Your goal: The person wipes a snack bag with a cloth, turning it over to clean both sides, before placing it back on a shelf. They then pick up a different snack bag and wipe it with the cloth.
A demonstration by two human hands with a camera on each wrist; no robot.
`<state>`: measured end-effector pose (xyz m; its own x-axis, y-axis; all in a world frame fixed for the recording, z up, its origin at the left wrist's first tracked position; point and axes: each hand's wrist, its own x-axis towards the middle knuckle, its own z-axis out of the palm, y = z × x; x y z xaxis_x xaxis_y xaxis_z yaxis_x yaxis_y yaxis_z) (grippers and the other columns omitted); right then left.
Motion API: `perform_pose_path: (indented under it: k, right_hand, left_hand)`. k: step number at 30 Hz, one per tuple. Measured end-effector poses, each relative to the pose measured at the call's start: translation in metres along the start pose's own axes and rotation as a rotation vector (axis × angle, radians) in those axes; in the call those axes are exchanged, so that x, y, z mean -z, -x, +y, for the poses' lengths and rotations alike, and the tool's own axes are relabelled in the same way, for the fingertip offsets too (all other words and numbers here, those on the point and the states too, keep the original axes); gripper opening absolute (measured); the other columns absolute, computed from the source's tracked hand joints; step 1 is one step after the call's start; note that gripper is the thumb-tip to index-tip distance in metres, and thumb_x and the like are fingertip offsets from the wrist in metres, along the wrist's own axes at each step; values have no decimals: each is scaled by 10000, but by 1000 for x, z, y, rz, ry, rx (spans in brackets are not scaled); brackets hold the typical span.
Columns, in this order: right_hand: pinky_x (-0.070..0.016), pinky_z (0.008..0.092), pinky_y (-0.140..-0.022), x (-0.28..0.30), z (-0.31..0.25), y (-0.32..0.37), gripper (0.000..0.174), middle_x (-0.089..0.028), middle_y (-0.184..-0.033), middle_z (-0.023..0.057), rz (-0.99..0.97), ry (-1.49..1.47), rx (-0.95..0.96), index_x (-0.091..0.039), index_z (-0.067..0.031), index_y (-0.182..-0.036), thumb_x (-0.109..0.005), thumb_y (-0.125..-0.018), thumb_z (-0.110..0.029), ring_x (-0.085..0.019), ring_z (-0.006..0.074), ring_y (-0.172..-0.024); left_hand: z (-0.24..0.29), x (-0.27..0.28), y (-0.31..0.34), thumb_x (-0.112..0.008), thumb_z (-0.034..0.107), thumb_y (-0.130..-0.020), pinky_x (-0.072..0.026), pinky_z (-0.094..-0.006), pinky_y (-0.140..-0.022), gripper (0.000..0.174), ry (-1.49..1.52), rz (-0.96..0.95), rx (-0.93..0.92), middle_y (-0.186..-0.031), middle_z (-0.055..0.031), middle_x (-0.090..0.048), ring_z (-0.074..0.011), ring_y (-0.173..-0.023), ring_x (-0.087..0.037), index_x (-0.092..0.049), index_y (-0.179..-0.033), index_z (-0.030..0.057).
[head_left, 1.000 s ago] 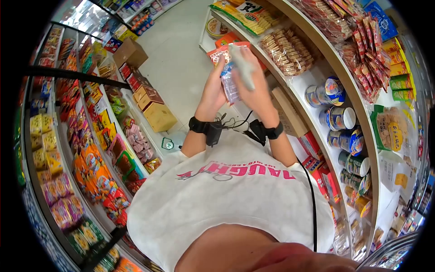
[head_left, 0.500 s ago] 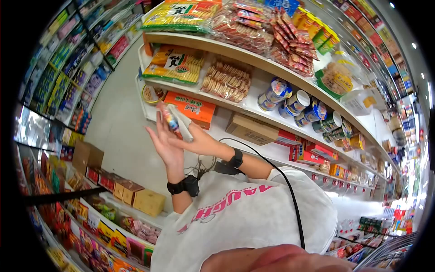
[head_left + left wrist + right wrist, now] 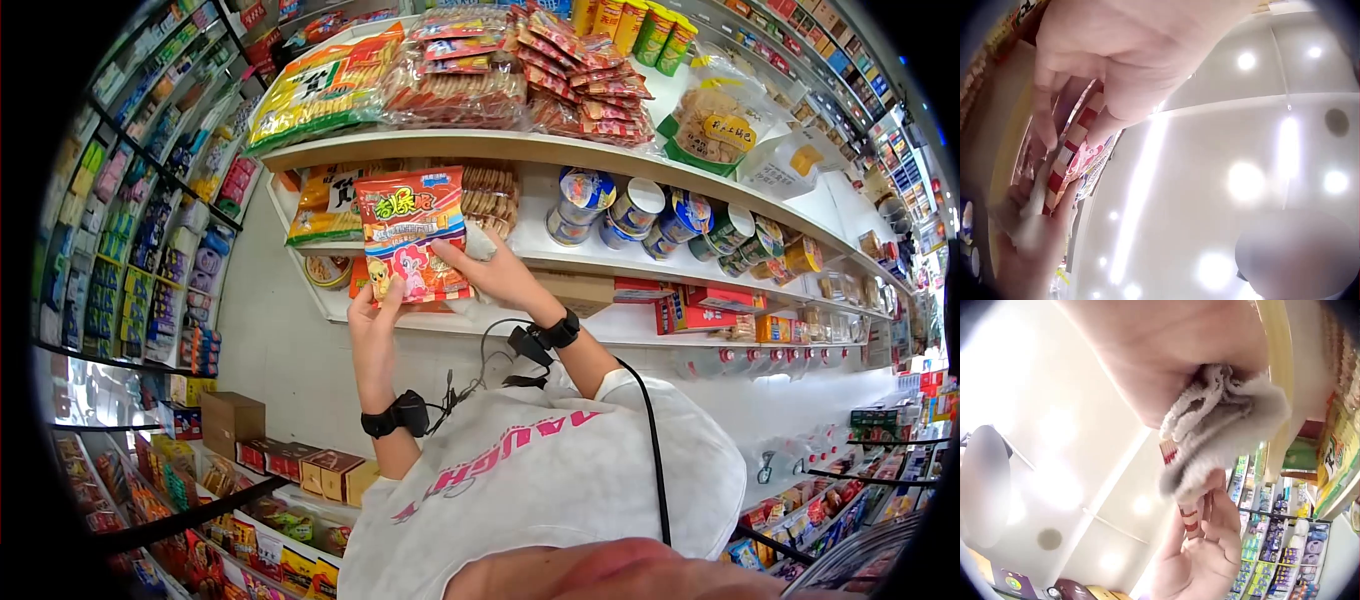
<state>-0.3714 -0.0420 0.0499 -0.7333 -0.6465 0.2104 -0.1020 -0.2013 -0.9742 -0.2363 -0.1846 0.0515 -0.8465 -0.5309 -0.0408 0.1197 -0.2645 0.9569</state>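
Observation:
A red and white snack bag point(image 3: 415, 235) with cartoon ponies on its front is held upright before the shelves, its printed face towards the head camera. My left hand point(image 3: 374, 335) pinches its lower left corner, thumb on the front and fingers behind. My right hand point(image 3: 505, 275) grips the right side, thumb across the front. A pale grey cloth point(image 3: 1229, 434) is bunched in the right palm and lies against the back of the bag. Seen edge-on in the left wrist view, the bag point(image 3: 1075, 147) sits between both hands.
Just behind the bag, a shelf edge point(image 3: 570, 268) carries packaged biscuits point(image 3: 490, 200) and several tubs point(image 3: 580, 205). Bigger snack packs point(image 3: 330, 90) fill the shelf above. Cartons point(image 3: 325, 472) stand low at the left, and a black cable point(image 3: 650, 430) runs over the white shirt.
The head view has swung towards the shelves. The snack bag, edge-on between the hands half a second ago, has been turned to show its front, and the left fingers have closed on its lower corner.

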Motion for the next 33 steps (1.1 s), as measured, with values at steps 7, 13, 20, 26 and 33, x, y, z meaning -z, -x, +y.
perform_pose_path:
  k: [7,13,20,26,33]
  right_hand:
    - [-434,198,-572,85,-21,-37,295,-669,-801,-10,88,107,-42,-659,-29,-1097,-695,-945,-279,-553,16,-680]
    - [-484,203,-681,148,-91,-81,261,-696,-932,-8,515,-66,566,-673,9,-1105,-740,-905,-144,-602,28,-820]
    - [-472,252,-683,215,-103,-108,337,-601,-1038,75,753,58,722,-510,29,-1279,-598,-970,-75,-583,126,-812]
    - [-533,381,-790,270,-107,-203,378,-641,-1190,210,666,1057,1108,-610,57,-1180,-551,-1013,-276,-673,318,-922]
    - [-421,450,-1037,277,-78,-201,380,-547,-1330,268,383,847,744,-626,64,-1191,-619,-928,-211,-539,418,-1191]
  left_hand:
    - [35,-77,-57,-701,102,-918,-500,-252,-840,282,-298,-101,-164,-1066,-54,-690,-108,-944,-635,-643,-1144,-56]
    - [56,-164,-129,-718,70,-898,-513,-237,-843,346,-112,-225,-191,-1083,-103,-700,-113,-947,-658,-611,-1190,-81]
    - [79,-252,-200,-717,92,-904,-554,-245,-808,379,-69,-224,-377,-1064,-132,-703,-139,-914,-682,-590,-1204,-100]
    - [68,-303,-268,-722,131,-906,-565,-237,-768,371,-64,-366,-472,-1041,-144,-713,-140,-884,-694,-611,-1156,-120]
    - [47,-316,-327,-692,175,-929,-553,-257,-673,404,-328,-265,-624,-888,-151,-738,-126,-771,-701,-614,-1197,-116]
